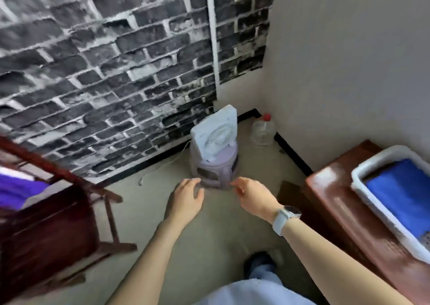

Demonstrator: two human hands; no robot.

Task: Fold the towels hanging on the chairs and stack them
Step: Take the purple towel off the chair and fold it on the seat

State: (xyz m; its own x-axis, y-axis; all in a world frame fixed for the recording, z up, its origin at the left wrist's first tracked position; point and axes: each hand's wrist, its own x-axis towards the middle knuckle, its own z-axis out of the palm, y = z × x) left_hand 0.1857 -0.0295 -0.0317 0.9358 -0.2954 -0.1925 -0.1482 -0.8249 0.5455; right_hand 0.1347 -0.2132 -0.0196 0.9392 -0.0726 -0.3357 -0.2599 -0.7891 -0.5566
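Beige floor (209, 235), both hands outstretched, empty

Beige floor (149, 223): dark wood chair (53, 223) at left, lilac stool (213, 167) w/ white fan (215, 133) on top, clear bottle (263, 130) in corner. Brown table (344, 211) at right: white tray (372, 202).

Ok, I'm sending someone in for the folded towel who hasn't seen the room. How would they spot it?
Go to the brown wooden table by the plain wall. A white tray sits on it, holding the blue towel. The purple cloth is across the room, on the chair.
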